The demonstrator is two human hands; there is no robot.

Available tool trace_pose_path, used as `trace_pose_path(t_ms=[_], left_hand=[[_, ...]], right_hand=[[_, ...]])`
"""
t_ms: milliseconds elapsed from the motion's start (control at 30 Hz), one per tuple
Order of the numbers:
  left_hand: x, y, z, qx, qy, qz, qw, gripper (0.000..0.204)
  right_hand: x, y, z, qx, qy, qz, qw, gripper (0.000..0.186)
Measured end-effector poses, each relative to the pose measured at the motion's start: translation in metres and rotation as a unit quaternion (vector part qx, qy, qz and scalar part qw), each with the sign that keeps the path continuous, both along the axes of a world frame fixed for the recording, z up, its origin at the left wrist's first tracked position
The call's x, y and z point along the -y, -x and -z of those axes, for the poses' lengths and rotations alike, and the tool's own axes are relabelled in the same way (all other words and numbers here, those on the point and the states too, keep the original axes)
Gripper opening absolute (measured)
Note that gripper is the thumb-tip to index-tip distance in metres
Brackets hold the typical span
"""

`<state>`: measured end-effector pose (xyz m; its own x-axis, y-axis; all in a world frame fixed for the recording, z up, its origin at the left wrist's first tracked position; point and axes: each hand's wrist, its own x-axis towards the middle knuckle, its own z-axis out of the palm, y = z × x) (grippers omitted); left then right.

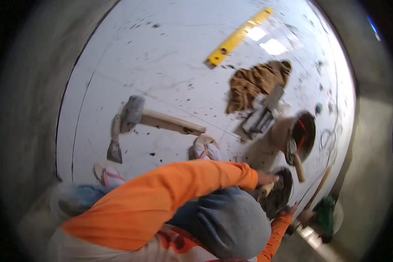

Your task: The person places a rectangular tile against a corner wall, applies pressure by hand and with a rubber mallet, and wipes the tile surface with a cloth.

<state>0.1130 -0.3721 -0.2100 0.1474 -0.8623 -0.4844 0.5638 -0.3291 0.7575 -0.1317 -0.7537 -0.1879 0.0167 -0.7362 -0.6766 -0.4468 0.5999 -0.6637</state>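
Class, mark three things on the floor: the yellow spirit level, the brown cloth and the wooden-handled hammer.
Yellow spirit level (238, 38): head view, middle of its long body.
Brown cloth (256, 84): head view, middle of its crumpled folds.
Wooden-handled hammer (167, 122): head view, on its handle.

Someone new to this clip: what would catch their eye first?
Probably the bright orange sleeve across the lower middle, with the left hand at a dark round container right of centre. Next, the yellow spirit level lying aslant on the pale floor near the top, then the wooden-handled hammer left of centre.
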Motion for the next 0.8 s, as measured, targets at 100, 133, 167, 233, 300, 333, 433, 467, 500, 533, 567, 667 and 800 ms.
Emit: trace_pose_path(t_ms=[100,133,167,233,300,333,433,467,500,533,567,667,800], left_hand=[[0.031,0.018,0.031,-0.049,0.036,0.095,0.994,0.087],[0.028,0.016,0.035,-0.057,0.028,0.088,0.994,0.087],[0.015,0.012,0.035,0.032,-0.003,0.061,0.998,0.086],[-0.014,0.001,0.048,0.143,-0.043,0.009,0.989,0.084],[-0.068,-0.023,0.065,0.195,-0.027,-0.021,0.980,0.076],[-0.113,-0.037,0.048,0.159,-0.076,-0.026,0.984,0.067],[-0.225,-0.066,0.069,0.206,-0.118,0.093,0.967,0.056],[-0.252,-0.066,0.077,0.272,-0.221,0.178,0.919,0.060],[-0.268,-0.071,0.073,0.292,-0.257,0.240,0.889,0.066],[-0.277,-0.072,0.067,0.272,-0.279,0.259,0.884,0.065],[-0.284,-0.071,0.059,0.253,-0.307,0.278,0.874,0.064],[-0.313,-0.030,0.059,0.182,-0.423,0.224,0.859,0.056],[-0.326,0.006,0.084,0.194,-0.492,-0.007,0.849,0.047]], right_hand=[[0.052,0.020,0.004,-0.135,0.031,0.007,0.990,0.056],[0.061,0.017,-0.010,-0.165,0.065,-0.022,0.984,0.053],[0.072,0.001,-0.018,-0.195,0.105,-0.071,0.973,0.051],[0.100,-0.042,-0.048,-0.307,0.228,-0.186,0.905,0.045],[0.126,-0.084,-0.091,-0.496,0.381,-0.268,0.733,0.040],[0.125,-0.107,-0.115,-0.596,0.439,-0.270,0.616,0.037],[0.075,-0.197,-0.149,-0.684,0.583,-0.233,0.372,0.030],[0.042,-0.226,-0.153,-0.660,0.625,-0.241,0.341,0.028],[-0.012,-0.257,-0.157,-0.509,0.714,-0.294,0.380,0.029],[-0.072,-0.286,-0.134,-0.273,0.751,-0.401,0.449,0.031],[-0.144,-0.311,-0.107,-0.064,0.698,-0.508,0.500,0.032],[-0.362,-0.366,-0.004,0.239,0.380,-0.805,0.387,0.037],[-0.474,-0.335,0.095,0.258,0.316,-0.910,0.079,0.043]])
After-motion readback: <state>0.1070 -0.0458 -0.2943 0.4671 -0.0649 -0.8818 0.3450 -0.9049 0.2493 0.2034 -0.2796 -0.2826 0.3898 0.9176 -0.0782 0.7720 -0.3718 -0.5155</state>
